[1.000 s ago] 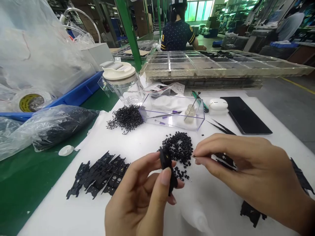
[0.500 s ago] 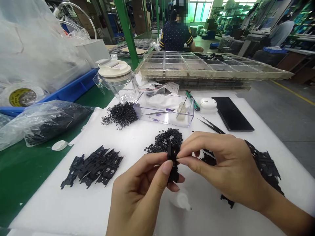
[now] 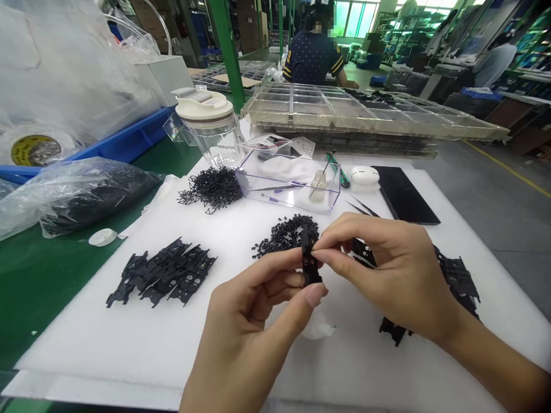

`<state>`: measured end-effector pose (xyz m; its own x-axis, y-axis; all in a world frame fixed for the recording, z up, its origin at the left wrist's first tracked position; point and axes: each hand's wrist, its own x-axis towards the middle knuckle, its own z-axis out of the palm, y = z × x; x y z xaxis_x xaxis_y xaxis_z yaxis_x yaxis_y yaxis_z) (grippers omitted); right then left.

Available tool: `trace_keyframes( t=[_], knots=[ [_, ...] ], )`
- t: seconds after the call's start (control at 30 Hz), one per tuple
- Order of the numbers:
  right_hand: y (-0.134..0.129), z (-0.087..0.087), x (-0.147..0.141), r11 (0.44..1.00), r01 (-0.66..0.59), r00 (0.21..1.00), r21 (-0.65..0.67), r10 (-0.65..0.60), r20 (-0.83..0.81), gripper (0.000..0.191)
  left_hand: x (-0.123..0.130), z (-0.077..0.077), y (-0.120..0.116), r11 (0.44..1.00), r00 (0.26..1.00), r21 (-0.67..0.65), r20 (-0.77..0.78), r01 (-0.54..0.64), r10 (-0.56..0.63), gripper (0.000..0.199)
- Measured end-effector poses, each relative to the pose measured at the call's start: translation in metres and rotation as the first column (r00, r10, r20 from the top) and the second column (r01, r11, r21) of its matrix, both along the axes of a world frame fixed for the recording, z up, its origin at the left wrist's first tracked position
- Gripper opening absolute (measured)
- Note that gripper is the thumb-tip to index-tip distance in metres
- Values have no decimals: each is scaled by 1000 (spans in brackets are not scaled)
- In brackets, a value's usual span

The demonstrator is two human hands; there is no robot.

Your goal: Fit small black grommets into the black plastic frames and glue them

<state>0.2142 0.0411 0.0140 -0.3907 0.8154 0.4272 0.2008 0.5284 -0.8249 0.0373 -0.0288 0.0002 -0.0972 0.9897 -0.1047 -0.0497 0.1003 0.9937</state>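
Over the white work surface point(image 3: 142, 350), my left hand point(image 3: 262, 315) grips a small black plastic part point(image 3: 310, 269) between thumb and fingers, holding it upright. My right hand point(image 3: 387, 269) pinches at the upper right edge of that part with thumb and index finger; whatever tiny piece it may hold is hidden. Just behind lies a heap of tiny black pieces point(image 3: 279, 235). A white squeeze bottle point(image 3: 319, 328) lies partly hidden under my hands. Flat black plates are piled at the left point(image 3: 163, 272), and more black plates point(image 3: 458, 278) show beside my right wrist.
A pile of thin black wire-like clips point(image 3: 210, 188) sits by a clear box point(image 3: 284, 195) holding a small bottle. Tweezers point(image 3: 364, 207), a white case point(image 3: 365, 175) and a black tablet point(image 3: 404, 195) lie behind my right hand. A lidded pitcher point(image 3: 210, 126) and compartment trays point(image 3: 365, 117) stand farther back.
Both hands have risen slightly with the black part, which now shows its narrower side. My left thumb has slid down to the part's lower end. The view has tilted a little.
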Motion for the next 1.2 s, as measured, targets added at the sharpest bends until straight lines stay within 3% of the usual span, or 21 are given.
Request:
trace_keyframes(
  t=[0.2,1.2],
  knots=[
    [1,0,-1,1000,17,1000,15,-17,1,9,-1,2,3,998,998,-15,1,58,-58,27],
    [0,2,-1,998,33,998,48,-36,54,8,-2,4,2,997,998,-48,-42,55,-57,27]
  ],
)
